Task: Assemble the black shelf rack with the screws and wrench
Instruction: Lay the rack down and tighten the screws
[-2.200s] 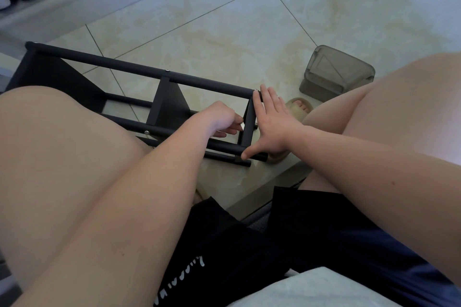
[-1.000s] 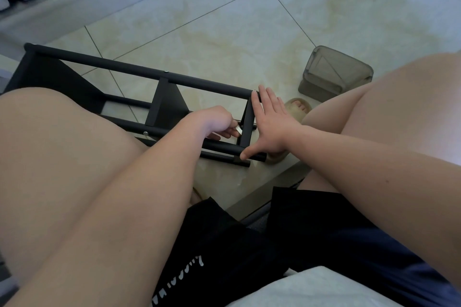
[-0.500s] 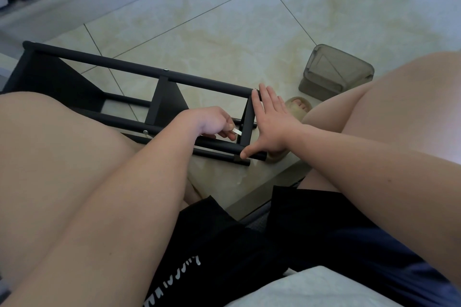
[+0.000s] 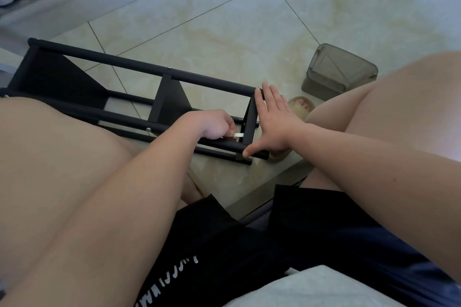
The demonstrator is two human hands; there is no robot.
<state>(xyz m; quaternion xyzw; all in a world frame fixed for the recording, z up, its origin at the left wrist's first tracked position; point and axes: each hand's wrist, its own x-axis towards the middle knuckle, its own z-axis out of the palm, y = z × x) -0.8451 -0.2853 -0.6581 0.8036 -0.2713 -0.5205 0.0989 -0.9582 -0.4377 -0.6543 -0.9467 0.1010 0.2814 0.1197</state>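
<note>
Bracing a half-built black shelf rack (image 4: 139, 67) on a tiled floor (image 4: 224, 20), a seated person works at its right-hand end. The rack lies on its side between the person's knees, its long bars running from far left to near right, with the end frame (image 4: 250, 122) just in front of both hands. The right hand (image 4: 274, 122) is spread flat, fingers straight and together against the outer face of that frame, thumb stretched down to touch the tip of the near bar. The left hand (image 4: 212, 124), just left of the frame and inside the rack, is curled round a small pale wrench (image 4: 239, 135), pinching it so its tip points at the frame's lower corner; whether it sits on a screw cannot be made out. A screw head (image 4: 149, 129) shows on the near bar further left. The rack appears to be thin metal tube and panel: stiff, light enough to steady with one palm, and likely to slide or rock on smooth tile, so a hold on the end frame or on a bar close to the joint seems soundest. A smoky plastic tub (image 4: 339, 72) lies at the far right, beside a slippered foot (image 4: 301, 107).
</note>
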